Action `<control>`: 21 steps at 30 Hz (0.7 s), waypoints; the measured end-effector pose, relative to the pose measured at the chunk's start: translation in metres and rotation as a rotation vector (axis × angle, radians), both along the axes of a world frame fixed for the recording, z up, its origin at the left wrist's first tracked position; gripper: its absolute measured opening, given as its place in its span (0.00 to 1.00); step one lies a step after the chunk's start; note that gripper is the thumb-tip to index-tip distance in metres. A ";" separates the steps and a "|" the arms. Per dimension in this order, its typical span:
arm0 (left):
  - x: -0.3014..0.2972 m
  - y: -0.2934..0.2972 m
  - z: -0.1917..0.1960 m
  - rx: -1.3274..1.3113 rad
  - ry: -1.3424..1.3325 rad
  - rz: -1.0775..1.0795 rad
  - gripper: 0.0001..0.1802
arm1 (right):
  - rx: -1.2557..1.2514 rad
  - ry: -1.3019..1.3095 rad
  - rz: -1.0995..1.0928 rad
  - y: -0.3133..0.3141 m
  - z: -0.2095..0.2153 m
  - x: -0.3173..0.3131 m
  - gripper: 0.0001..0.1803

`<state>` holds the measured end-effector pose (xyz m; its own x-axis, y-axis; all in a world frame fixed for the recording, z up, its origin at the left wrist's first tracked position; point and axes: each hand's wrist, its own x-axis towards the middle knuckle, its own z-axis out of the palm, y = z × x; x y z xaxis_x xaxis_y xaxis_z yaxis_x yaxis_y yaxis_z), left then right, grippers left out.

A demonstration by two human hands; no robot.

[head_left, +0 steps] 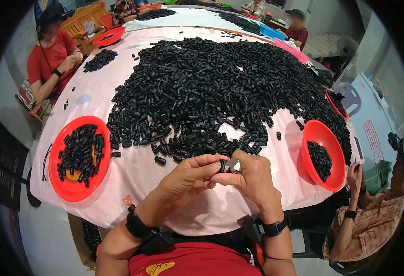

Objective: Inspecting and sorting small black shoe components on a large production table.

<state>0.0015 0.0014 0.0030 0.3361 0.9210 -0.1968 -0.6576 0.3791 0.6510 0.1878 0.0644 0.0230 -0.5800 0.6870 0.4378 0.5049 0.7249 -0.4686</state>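
Observation:
Near the table's front edge, my left hand (186, 179) pinches a small black cylindrical piece (222, 166) between thumb and fingertips. Close against it, my right hand (256, 177) grips a small flat grey tool (232, 164), perhaps a blade; its exact kind is hard to make out. The two hands meet at the fingertips, so much of the piece is hidden. Just beyond them spreads a wide pile of similar black pieces (179, 78) on the pale pink tablecloth (183, 216). One loose black piece (160, 160) lies just beyond my left hand.
A red basin (57, 170) of black pieces stands at left, a deeper red bowl (319, 133) at right. People sit at the left (50, 64), right (372, 221) and far side. A cardboard box (77, 232) with black pieces sits below the table's left front edge.

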 end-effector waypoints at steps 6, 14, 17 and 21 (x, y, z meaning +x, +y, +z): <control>0.000 0.001 -0.004 -0.030 0.011 0.027 0.17 | 0.009 -0.021 0.010 0.002 -0.004 -0.001 0.30; 0.002 0.001 0.000 -0.028 0.060 0.032 0.13 | -0.002 0.000 0.009 0.000 0.001 -0.001 0.29; 0.002 0.001 0.000 -0.019 0.053 0.023 0.13 | 0.001 0.001 0.015 0.001 -0.003 -0.001 0.30; 0.005 0.000 0.006 -0.053 0.078 0.054 0.13 | -0.005 -0.014 0.006 0.003 -0.005 0.000 0.30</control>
<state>0.0060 0.0017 0.0086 0.2678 0.9249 -0.2699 -0.6258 0.3800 0.6812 0.1882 0.0670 0.0180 -0.5899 0.6856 0.4265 0.5073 0.7256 -0.4648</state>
